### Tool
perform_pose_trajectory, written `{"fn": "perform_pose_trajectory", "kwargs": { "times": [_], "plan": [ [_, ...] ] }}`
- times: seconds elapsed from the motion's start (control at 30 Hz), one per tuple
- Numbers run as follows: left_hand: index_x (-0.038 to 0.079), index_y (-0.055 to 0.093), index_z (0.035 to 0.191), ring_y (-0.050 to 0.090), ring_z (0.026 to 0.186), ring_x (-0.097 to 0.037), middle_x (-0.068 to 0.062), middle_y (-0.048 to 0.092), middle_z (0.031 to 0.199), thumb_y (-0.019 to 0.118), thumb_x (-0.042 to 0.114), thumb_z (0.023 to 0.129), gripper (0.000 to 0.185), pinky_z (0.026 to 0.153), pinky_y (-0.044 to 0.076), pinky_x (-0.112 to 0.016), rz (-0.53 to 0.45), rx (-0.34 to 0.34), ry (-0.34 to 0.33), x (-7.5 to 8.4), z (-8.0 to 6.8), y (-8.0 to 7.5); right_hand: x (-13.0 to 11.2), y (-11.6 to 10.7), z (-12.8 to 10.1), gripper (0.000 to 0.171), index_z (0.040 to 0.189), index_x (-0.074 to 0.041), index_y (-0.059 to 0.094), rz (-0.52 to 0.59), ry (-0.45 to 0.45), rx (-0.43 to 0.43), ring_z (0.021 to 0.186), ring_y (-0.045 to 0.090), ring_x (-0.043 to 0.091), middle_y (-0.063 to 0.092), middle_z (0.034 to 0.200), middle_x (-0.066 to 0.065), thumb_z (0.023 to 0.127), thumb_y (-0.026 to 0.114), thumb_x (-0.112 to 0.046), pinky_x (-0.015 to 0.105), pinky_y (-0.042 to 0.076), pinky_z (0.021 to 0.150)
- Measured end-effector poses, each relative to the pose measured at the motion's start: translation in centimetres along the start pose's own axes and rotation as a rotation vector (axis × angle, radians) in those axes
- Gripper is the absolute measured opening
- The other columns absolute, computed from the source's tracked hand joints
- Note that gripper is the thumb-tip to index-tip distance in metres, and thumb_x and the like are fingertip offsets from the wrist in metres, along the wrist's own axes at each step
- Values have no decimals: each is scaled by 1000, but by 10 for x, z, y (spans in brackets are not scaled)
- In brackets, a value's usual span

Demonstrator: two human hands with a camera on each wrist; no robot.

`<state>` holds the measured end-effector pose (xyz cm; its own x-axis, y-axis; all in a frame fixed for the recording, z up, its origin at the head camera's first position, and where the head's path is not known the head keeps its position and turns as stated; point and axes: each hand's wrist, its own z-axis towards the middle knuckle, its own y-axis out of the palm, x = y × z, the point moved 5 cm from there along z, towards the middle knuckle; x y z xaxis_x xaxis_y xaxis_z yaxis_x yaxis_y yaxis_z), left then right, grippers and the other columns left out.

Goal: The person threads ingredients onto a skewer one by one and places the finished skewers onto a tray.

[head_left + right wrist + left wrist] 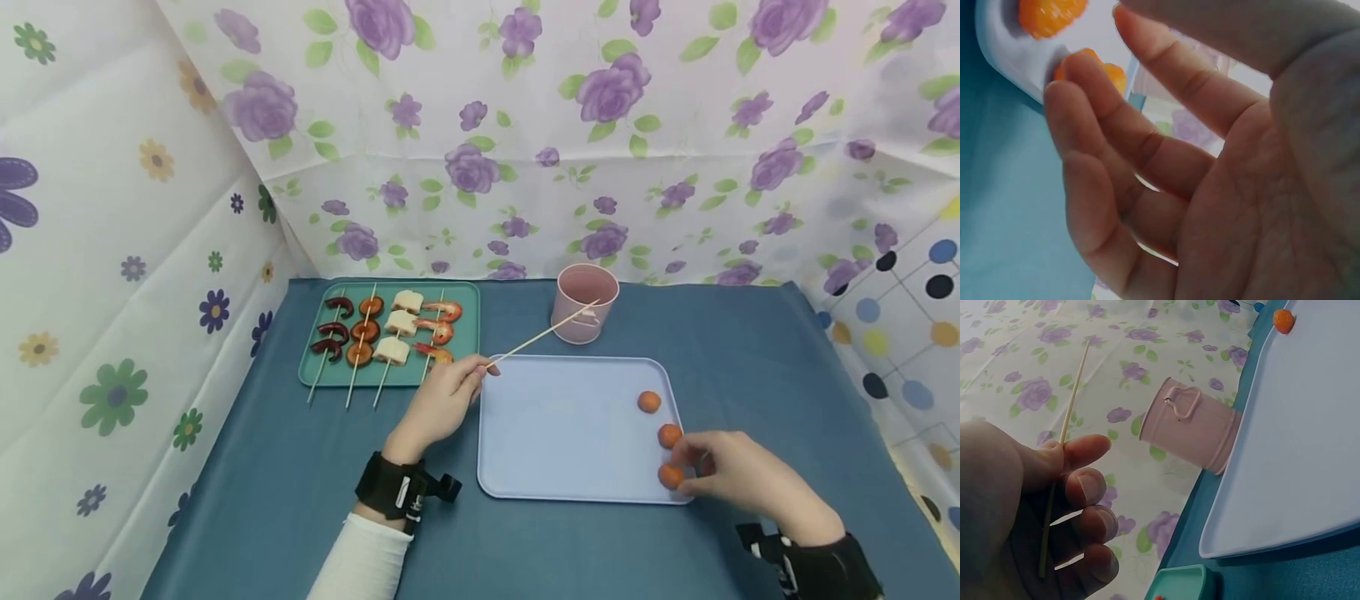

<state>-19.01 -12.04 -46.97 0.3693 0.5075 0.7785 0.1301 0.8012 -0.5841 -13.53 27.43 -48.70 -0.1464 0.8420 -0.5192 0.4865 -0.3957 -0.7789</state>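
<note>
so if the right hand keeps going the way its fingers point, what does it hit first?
Probably the nearest orange ball on the light blue tray. The right hand points left, fingertips already at that ball; the wrist view shows a finger against it, though actual contact is unclear. A second ball lies just beyond.

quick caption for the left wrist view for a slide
Left hand pinches a bamboo skewer beside a pink cup and pale blue tray.

The surface (300,500) is covered in teal-blue. A pale blue tray (562,433) carries orange balls (649,402). The cup (587,303) is pink, the other tray (465,333) green, and the backdrop (525,125) white with purple roses.
</note>
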Motion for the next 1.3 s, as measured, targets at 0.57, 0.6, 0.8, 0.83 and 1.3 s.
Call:
{"fn": "perform_pose_trajectory", "kwargs": {
  "times": [0.57, 0.6, 0.8, 0.83, 1.3],
  "plan": [
    [10, 75, 119, 47, 58, -13, 4, 53, 71, 47, 24, 117, 31, 58, 40, -31, -35, -19, 47, 7, 10, -1, 3, 9, 1, 25, 97, -19, 71, -71, 104, 110, 72, 58, 15, 65, 82, -5, 91, 88, -38, 37, 49, 64],
    [11, 75, 119, 47, 57, -13, 4, 53, 71, 48, 24, 117, 31, 57, 39, -30, -35, -22, 42, 6, 9, 0, 2, 10, 1, 26, 96, -19, 71, -70, 101, 115, 71, 58, 15, 64, 80, -5, 91, 88, -37, 37, 48, 63],
    [10, 76, 118, 46, 54, -12, 1, 54, 68, 49, 21, 117, 29, 55, 39, -29, -11, -27, 23, 4, 0, -1, -1, 20, 4, 25, 95, -17, 68, -14, 77, 95, 68, 57, 15, 61, 77, -5, 90, 88, -30, 32, 45, 59],
    [10, 76, 118, 46, 54, -13, 1, 54, 68, 49, 21, 117, 29, 55, 38, -29, -5, -29, 25, 5, 0, 0, 0, 19, 4, 26, 98, -16, 69, -5, 67, 104, 69, 57, 14, 62, 78, -6, 90, 89, -30, 31, 46, 60],
    [11, 76, 123, 43, 54, -15, 3, 51, 68, 48, 25, 117, 33, 55, 37, -32, -1, -23, 51, 17, -5, -15, -54, -28, 62, 51, 149, -16, 59, 679, -149, 379, 110, 69, 29, 70, 131, 7, 108, 63, -48, 33, 57, 86]
  ]
}}
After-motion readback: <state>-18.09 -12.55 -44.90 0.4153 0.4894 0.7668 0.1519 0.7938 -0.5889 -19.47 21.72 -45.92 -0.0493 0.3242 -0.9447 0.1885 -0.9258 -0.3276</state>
